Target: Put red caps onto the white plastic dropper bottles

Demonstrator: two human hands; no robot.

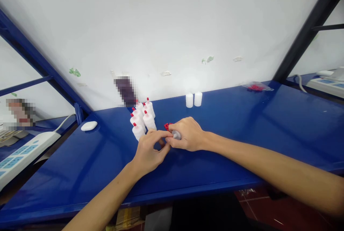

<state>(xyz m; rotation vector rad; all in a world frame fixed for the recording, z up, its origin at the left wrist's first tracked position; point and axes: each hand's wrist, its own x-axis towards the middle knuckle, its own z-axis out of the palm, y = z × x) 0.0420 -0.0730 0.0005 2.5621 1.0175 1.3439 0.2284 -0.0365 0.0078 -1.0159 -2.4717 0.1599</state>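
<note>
Both hands meet over the middle of a blue table (242, 134). My right hand (188, 134) is closed round a small white bottle (176, 135), of which only the end shows. My left hand (149, 151) pinches its fingertips together right at that bottle's end; what they pinch is hidden. A few loose red caps (167, 126) lie just behind the hands. Several small white bottles with red caps (142, 118) stand upright in a cluster to the left of the hands.
Two uncapped white bottles (194, 99) stand by the white wall. A clear bag of red caps (255, 87) lies at the back right. A white oval case (89, 125) sits at the left. Power strips (21, 154) lie on neighbouring tables.
</note>
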